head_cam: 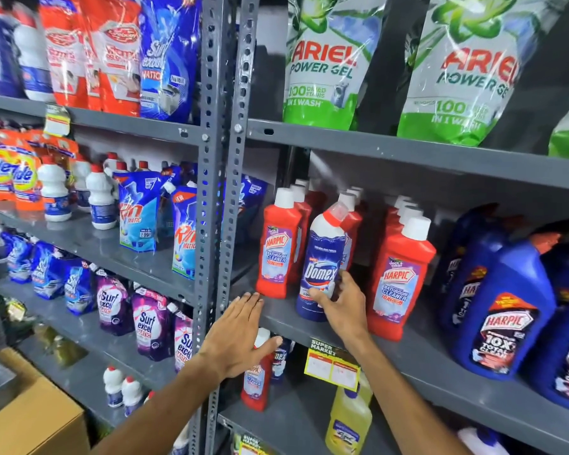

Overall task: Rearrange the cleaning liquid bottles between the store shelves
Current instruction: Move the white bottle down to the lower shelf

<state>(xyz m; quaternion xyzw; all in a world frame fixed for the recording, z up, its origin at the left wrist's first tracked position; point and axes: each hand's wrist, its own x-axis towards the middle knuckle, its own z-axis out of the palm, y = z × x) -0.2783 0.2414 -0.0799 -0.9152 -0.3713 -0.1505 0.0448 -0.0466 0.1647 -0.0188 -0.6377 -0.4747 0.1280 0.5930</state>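
Head view, right grip: the right hand [340,305] is closed round the lower body of the Domex bottle [322,264], thumb across the front label, fingers wrapped behind.
Head view, left grip: the left hand [240,336] is spread flat, fingers together and extended, holding nothing; the fingertips touch the front edge of the middle shelf [424,359] beside the upright post [225,192].
Domex bottle, position: blue and white with a red neck and clear cap, leaning slightly; its base is at the front lip of the middle shelf, between two rows of red Harpic bottles [278,247].
Red bottle labels: "HARPIC", "BATHROOM CLEANER", "10X".
Blue jugs [503,310]: right end of the same shelf, marked "HARPIC", "10X TOTAL CLEAN".
Upper shelf: green and white pouches [326,60] reading "ARIEL POWER GEL", "100 DRIED STAINS IN 1 WASH".
Left bay: "Rin MATIC", "Tide" and "Surf excel" packs.
Shelf tag [332,364]: yellow, headed "SUPER MARKET"; the fine print is unreadable.
Lower shelf: one red Harpic bottle, a Domex bottle partly hidden, and a yellow bottle [349,418].
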